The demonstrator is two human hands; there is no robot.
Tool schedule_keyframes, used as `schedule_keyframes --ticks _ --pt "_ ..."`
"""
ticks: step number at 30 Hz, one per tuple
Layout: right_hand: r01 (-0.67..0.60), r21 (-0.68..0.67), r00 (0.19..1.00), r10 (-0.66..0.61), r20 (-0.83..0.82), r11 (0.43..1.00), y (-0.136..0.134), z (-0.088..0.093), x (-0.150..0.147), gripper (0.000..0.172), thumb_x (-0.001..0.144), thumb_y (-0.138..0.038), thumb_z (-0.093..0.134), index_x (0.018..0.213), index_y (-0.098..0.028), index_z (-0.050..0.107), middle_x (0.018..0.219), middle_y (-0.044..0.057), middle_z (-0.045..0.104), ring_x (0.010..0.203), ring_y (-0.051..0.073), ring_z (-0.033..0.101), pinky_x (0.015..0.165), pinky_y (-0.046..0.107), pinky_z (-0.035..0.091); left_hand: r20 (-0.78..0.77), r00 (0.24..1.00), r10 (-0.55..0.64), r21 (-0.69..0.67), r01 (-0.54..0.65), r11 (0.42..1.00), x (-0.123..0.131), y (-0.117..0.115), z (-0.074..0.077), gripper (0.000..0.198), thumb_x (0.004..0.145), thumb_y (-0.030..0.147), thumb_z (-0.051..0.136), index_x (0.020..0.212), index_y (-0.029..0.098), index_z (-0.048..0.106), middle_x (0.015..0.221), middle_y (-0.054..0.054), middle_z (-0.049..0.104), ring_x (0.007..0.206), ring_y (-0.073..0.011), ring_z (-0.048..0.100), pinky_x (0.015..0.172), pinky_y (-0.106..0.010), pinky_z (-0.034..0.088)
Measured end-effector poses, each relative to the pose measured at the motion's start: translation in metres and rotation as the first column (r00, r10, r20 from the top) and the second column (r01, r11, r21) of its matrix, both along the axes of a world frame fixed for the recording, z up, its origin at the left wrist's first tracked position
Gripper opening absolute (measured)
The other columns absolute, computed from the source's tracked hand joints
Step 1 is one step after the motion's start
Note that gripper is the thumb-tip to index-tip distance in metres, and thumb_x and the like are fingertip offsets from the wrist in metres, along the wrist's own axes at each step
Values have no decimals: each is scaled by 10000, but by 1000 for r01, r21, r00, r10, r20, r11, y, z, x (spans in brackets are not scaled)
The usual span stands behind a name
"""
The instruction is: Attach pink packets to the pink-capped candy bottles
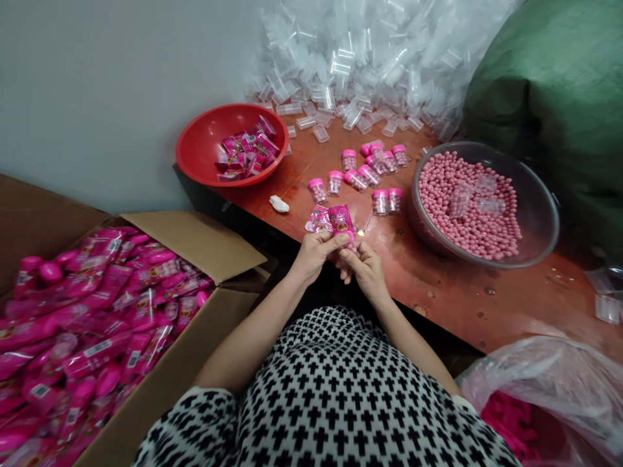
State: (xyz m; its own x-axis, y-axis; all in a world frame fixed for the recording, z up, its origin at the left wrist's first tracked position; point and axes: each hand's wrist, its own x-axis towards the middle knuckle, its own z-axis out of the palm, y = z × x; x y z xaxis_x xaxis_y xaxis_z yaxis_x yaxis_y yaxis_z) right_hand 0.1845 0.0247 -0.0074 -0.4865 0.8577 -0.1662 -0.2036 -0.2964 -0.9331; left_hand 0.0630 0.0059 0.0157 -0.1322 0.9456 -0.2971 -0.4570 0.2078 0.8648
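Between my hands, near the table's front edge, is a shiny pink printed wrapper (342, 218). My left hand (311, 257) pinches its lower left part with thumb and fingers. My right hand (366, 267) is closed at its lower right edge, thumb on top; the fingertips partly hide what lies there. Another pink printed wrapper (320, 219) shows just left of it, by my left fingertips. Just beyond stand small clear jars (334, 183) with pink lids, filled with pink beads; several more lie or stand behind (368, 175). Two jars (387, 201) stand side by side to the right.
A red bowl (195, 146) holds pink wrappers at back left. On the right, a clear bowl (540, 214) contains pink beads. Empty clear tubes (341, 71) pile up behind. An open carton (195, 243) of packed pink items stands left. A plastic bag (549, 370) sits lower right.
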Motion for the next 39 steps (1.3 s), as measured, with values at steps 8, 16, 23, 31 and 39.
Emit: schedule_keyframes --ticks 8,16,23,31,39 --pt "-163 -35 982 166 90 986 8 -6 10 350 716 -495 678 805 -196 518 602 -35 640 386 86 540 338 183 413 -60 998 -30 -28 29 999 4 -2 -7 334 632 413 737 658 96 636 552 -19 579 461 -103 506 455 -235 382" --pt "-134 216 963 76 258 967 54 24 20 399 701 -513 684 918 -189 599 820 5 632 653 108 569 567 227 464 -701 707 -90 -49 78 996 -7 -8 -2 211 657 322 666 574 140 599 490 38 524 502 -89 485 507 -206 361" --pt "-18 213 993 -8 118 977 60 18 -7 299 601 -331 790 650 -187 532 565 -59 513 457 65 424 395 187 338 -449 879 -159 -66 145 987 3 -9 -3 191 677 318 650 607 142 623 521 -6 597 467 -120 544 486 -230 415" --pt "301 137 945 -314 87 944 35 5 -6 280 776 -475 620 843 -214 542 729 -30 578 562 66 535 463 163 438 -67 990 124 -47 -128 991 -8 -3 -9 225 639 320 733 697 112 667 554 -5 618 468 -99 536 498 -232 441" --pt "83 -29 994 -81 76 996 -2 -3 -3 296 694 -365 734 866 -190 569 710 -20 673 544 96 620 524 217 529 319 915 246 -53 -242 969 1 9 -6 310 630 370 776 698 100 639 665 -41 638 573 -97 564 572 -231 463"
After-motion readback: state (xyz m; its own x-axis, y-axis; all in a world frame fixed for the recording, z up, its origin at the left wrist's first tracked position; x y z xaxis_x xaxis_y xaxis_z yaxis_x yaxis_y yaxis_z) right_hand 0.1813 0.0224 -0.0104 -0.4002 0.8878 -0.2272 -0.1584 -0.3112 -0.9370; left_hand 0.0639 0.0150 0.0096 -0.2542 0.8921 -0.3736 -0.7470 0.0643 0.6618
